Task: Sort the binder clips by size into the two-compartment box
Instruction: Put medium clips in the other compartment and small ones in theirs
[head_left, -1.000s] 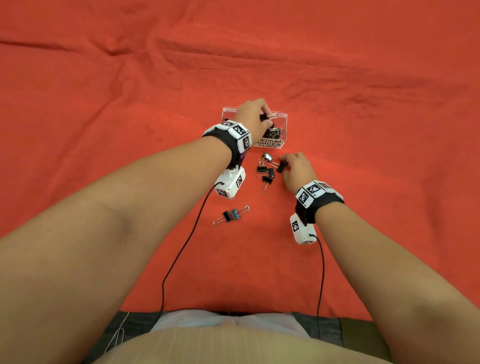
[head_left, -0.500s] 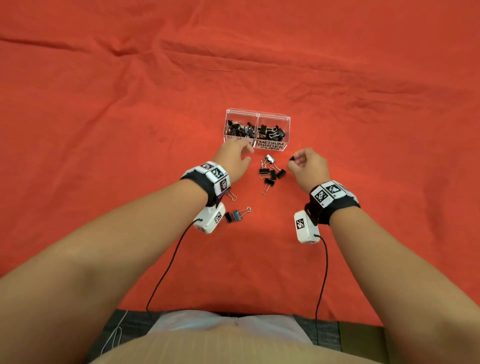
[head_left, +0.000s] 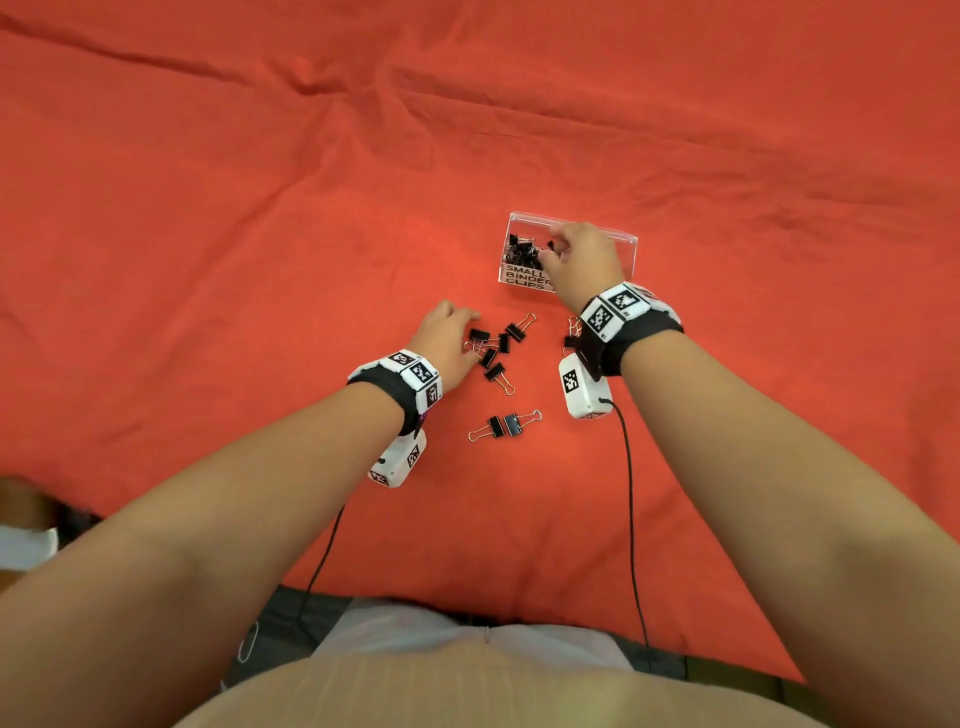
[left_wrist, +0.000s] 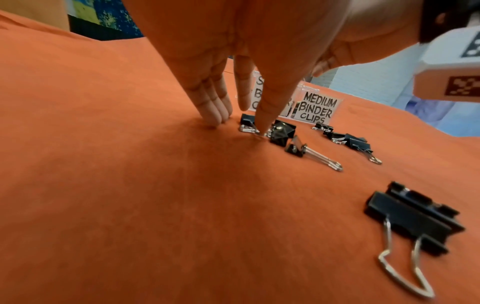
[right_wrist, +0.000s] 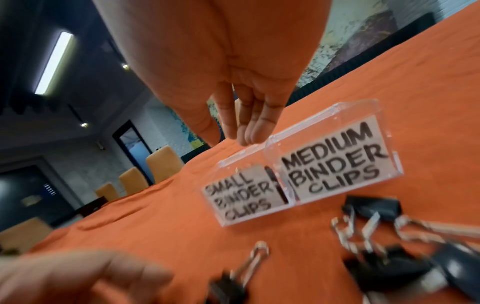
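Note:
The clear two-compartment box stands on the red cloth, labelled SMALL BINDER CLIPS on its left and MEDIUM BINDER CLIPS on its right. My right hand hovers over the box near the divider, its fingers pointing straight down with no clip visible between them. Black clips lie in the small compartment. My left hand reaches into the loose clips. Its thumb tip presses the wire handles of a small clip, fingers straight.
Two clips lie apart, nearer to me. More clips sit half hidden under my right wrist. Thin black cables trail from both wrist cameras across the cloth to its near edge. Wrinkled red cloth stretches all around.
My left hand pulled back from the box to the loose clips. My right hand pinched a small clip from the pile and rose over the box.

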